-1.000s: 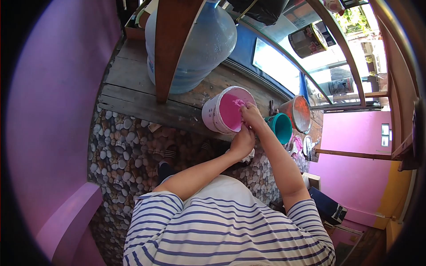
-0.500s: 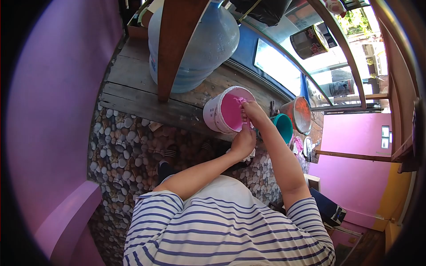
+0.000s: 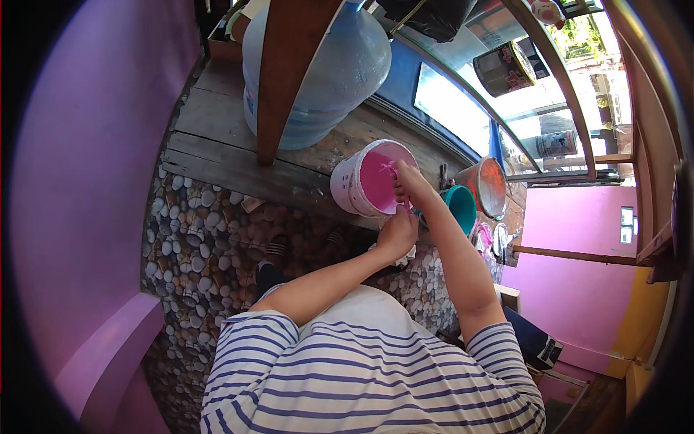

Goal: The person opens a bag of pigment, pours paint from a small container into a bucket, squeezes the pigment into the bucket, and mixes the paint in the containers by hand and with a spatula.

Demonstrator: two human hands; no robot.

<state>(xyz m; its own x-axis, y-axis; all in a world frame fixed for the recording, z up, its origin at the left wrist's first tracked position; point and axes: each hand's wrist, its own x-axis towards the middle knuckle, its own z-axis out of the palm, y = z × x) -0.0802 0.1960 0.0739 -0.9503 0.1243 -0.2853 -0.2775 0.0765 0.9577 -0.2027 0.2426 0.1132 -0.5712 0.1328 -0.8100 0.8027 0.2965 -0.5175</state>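
A white bucket [image 3: 345,189] holding pink paint [image 3: 377,184] stands on the wooden boards in front of me. My right hand [image 3: 413,185] is closed over its right rim, around a pink, paint-covered thing [image 3: 389,169] whose kind I cannot make out. Just below, at the near rim, my left hand [image 3: 397,234] is closed too, its fingertips close to the right hand. What the left fingers hold is hidden. Beside the right forearm is a teal bucket [image 3: 461,206], partly covered by the arm.
Behind the teal bucket stands an orange-stained bucket [image 3: 483,186]. A large clear water bottle [image 3: 325,79] and a wooden post [image 3: 289,87] rise at the back left. Paint cans [image 3: 502,69] sit behind glass. Pebble-patterned flooring [image 3: 199,246] and a purple wall [image 3: 101,166] lie left.
My right hand has shifted very slightly at the bucket's rim, and the pink thing at its fingertips looks slightly different. The left hand and the bucket stay nearly the same.
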